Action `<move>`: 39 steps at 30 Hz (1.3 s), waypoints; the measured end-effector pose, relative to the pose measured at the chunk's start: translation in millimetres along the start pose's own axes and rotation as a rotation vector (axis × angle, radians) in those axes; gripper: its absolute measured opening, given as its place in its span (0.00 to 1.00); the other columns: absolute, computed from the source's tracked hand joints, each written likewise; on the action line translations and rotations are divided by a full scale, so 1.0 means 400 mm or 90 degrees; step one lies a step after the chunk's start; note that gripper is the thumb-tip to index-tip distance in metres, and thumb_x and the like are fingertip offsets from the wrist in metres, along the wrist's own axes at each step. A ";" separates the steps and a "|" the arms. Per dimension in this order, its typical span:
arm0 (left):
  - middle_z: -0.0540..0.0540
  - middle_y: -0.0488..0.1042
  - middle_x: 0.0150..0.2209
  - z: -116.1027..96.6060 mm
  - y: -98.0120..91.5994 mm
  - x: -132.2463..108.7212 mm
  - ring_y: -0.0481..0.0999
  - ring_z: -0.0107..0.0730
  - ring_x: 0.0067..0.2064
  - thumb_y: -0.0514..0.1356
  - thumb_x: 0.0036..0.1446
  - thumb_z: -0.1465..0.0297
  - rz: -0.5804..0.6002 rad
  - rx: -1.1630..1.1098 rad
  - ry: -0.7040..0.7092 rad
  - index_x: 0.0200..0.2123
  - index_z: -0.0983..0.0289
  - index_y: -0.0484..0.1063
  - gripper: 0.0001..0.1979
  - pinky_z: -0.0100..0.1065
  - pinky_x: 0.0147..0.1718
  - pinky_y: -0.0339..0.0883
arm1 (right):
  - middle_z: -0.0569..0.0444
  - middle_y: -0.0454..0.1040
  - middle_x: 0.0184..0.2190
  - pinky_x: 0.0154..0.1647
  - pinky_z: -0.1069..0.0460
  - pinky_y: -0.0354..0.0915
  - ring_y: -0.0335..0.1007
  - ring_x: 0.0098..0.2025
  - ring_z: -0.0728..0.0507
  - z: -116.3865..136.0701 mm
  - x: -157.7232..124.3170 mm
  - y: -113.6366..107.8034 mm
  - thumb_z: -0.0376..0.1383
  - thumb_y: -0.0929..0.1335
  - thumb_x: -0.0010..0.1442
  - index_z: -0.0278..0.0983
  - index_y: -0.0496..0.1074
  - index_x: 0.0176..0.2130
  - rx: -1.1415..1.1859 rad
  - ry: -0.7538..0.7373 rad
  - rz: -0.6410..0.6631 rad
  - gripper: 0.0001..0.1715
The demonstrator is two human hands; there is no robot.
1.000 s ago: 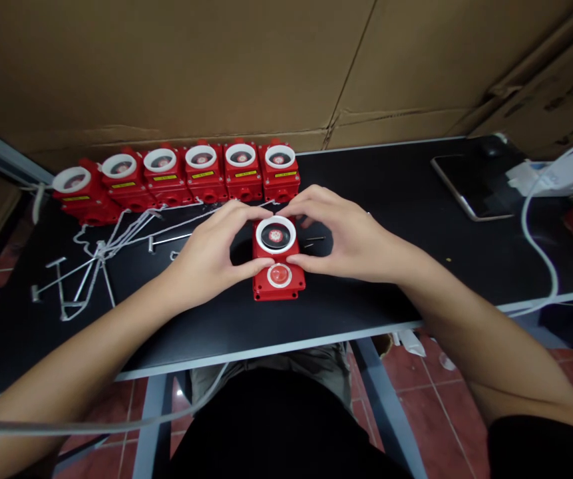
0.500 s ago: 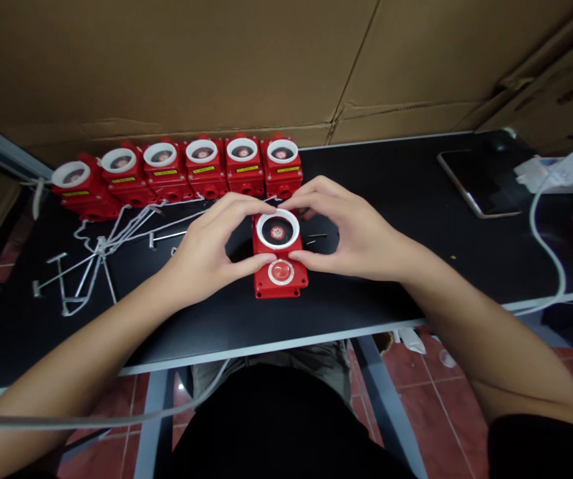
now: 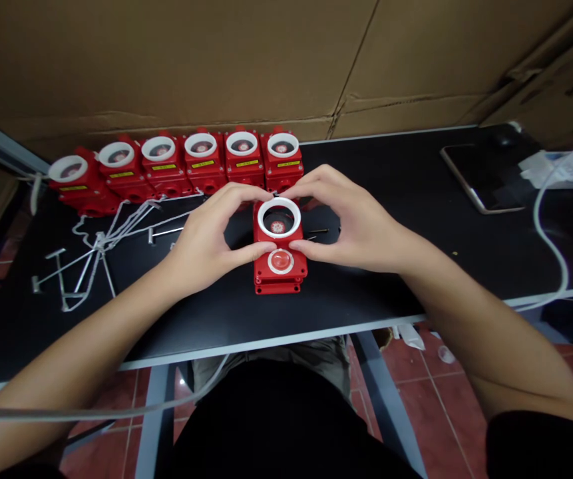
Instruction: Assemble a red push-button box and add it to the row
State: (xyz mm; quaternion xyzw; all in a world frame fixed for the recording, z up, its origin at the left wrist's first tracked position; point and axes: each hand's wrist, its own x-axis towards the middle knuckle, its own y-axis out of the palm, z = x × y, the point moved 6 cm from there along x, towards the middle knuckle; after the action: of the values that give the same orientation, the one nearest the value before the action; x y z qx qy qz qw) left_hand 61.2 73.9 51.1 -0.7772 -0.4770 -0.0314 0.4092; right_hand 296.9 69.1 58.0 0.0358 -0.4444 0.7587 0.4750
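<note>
The box (image 3: 282, 243) was on the surface (image 3: 206, 326), near the centre of the view. The left grip (image 3: 209, 236) was clamped on it from 9 o'clock, the right grip (image 3: 359, 223) from 3 o'clock, each curved around one side of its ring (image 3: 261, 218). From this box, six others (image 3: 202, 167) stood between 10 and 12 o'clock, rods (image 3: 60, 272) lay toward 9, and a phone (image 3: 480, 179) toward 2.
</note>
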 end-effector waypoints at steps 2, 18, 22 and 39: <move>0.63 0.85 0.66 0.001 0.003 -0.001 0.87 0.53 0.66 0.79 0.72 0.60 0.001 -0.017 0.003 0.68 0.60 0.81 0.26 0.51 0.70 0.82 | 0.45 0.82 0.58 0.61 0.34 0.85 0.82 0.61 0.30 -0.004 -0.001 0.003 0.46 0.84 0.71 0.46 0.83 0.65 0.018 0.007 0.004 0.27; 0.64 0.85 0.66 0.004 0.007 -0.014 0.87 0.53 0.66 0.79 0.73 0.58 0.008 -0.039 -0.024 0.68 0.59 0.83 0.26 0.51 0.70 0.81 | 0.45 0.81 0.58 0.60 0.34 0.87 0.84 0.59 0.31 -0.007 -0.006 0.007 0.48 0.85 0.69 0.45 0.84 0.66 0.066 0.015 0.015 0.30; 0.63 0.85 0.67 -0.003 0.007 -0.013 0.86 0.54 0.68 0.81 0.71 0.57 0.005 -0.081 -0.037 0.68 0.58 0.83 0.28 0.51 0.72 0.80 | 0.45 0.82 0.58 0.61 0.34 0.87 0.83 0.60 0.31 0.000 -0.005 0.000 0.48 0.85 0.70 0.46 0.84 0.66 0.062 0.009 0.008 0.30; 0.56 0.85 0.44 -0.001 -0.021 -0.028 0.81 0.43 0.43 0.72 0.72 0.64 -0.110 -0.156 -0.150 0.43 0.58 0.84 0.05 0.43 0.43 0.77 | 0.50 0.90 0.59 0.69 0.33 0.86 0.89 0.62 0.30 -0.030 -0.002 -0.041 0.59 0.89 0.62 0.48 0.92 0.58 0.384 0.215 -0.081 0.32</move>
State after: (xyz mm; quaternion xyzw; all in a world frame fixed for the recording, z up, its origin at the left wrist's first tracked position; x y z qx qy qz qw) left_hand 48.9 67.5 51.6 -0.7755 -0.5793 -0.0327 0.2487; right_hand 314.1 79.5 60.7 0.0762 -0.1123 0.8197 0.5564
